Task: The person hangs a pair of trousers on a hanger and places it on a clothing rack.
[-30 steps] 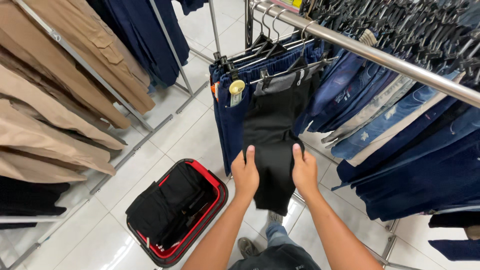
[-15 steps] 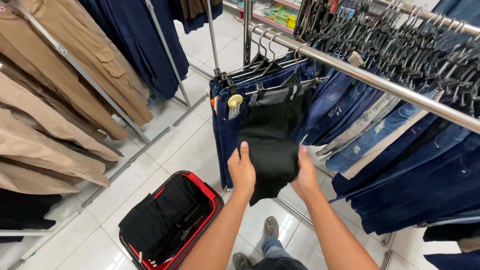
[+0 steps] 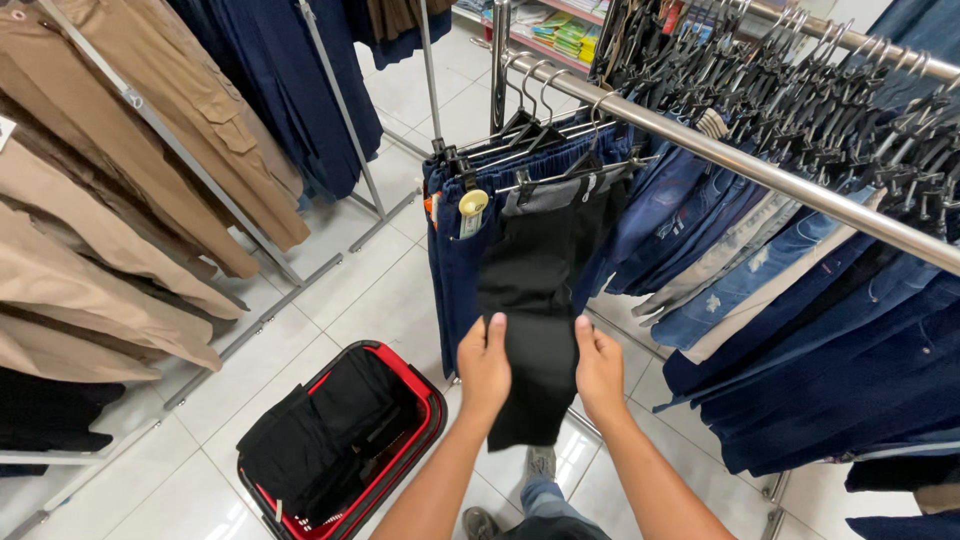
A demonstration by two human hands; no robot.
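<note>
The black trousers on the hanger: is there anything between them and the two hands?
Nothing visible. The left hand and the right hand already grip the black trousers by the two side edges, thumbs on the front of the cloth.

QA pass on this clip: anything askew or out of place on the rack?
Nothing stands out. Both hands, left hand and right hand, hold the black trousers hanging straight from the rail; the red basket of dark clothes sits upright on the floor.

Both forearms are bare, with no sleeves, watch or rings in sight on the left hand (image 3: 484, 368) or the right hand (image 3: 600, 372). Below them show blue denim trouser legs (image 3: 545, 497) and grey lace-up shoes (image 3: 541, 462) with pale soles.
</note>
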